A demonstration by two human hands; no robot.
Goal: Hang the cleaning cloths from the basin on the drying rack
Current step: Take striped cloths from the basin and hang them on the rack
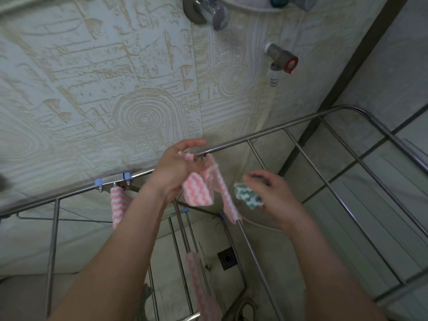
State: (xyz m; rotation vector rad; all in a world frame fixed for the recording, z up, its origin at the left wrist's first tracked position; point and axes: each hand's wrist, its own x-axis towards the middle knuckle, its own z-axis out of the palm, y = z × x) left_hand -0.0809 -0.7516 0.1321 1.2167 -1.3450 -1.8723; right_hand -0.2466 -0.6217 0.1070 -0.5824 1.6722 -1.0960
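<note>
Left grip (pixel 176 170) pinched the pink cloth (pixel 199 191) up at the drying rack's far rail (pixel 278 129); right grip (pixel 271 195) held a green cloth (pixel 247 195). Spreading pink flat, unbunched, looked like the smart move.

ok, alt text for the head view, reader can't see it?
A person's left hand holds a pink-and-white cloth at the top rail of a metal drying rack, while the right hand grips a green-and-white cloth beside it. Two more pink cloths hang lower on the rack.
</note>
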